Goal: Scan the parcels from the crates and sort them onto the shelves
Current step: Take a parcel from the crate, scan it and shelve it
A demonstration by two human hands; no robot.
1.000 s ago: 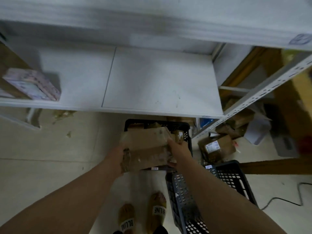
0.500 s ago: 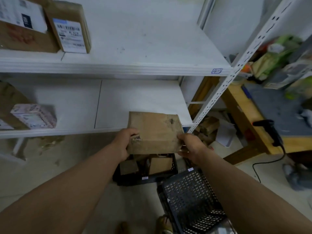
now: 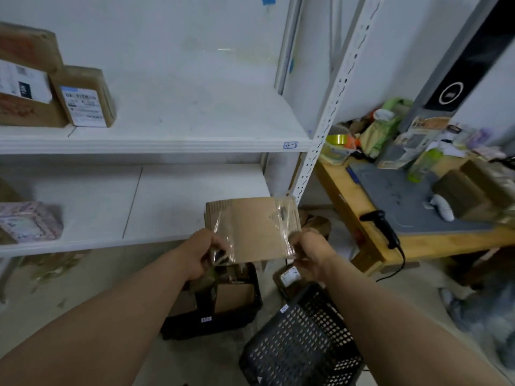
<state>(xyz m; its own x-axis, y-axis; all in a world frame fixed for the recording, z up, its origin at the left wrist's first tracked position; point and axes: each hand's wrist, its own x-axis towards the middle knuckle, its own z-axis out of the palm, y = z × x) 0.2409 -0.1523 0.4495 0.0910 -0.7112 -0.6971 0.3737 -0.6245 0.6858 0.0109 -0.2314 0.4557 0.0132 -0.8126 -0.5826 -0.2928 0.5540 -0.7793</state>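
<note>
I count two black crates on the floor, a box-filled crate point(image 3: 181, 327) and a perforated crate point(image 3: 301, 346). Two labelled boxes point(image 3: 86, 97) sit at the upper shelf point(image 3: 195, 143) left end, one wrapped parcel point(image 3: 28, 222) at the lower shelf point(image 3: 167, 207) left edge. One cardboard parcel point(image 3: 250, 227) is held up, and one scanner point(image 3: 381, 227) is at the table point(image 3: 446, 240) near corner.

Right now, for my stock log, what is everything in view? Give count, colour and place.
held parcel: one, brown with clear tape, between both hands, in front of the lower shelf.
upper-shelf parcels: two, brown with white labels, left on the upper shelf.
wrapped parcel: one, pinkish, left on the lower shelf.
shelving: one, white, ahead.
crates: two, black, on the floor below the hands.
scanner: one, black, at the table's near edge.
table: one, wooden, right, cluttered.
left hand: grips the parcel's left edge.
right hand: grips its right edge.
</note>
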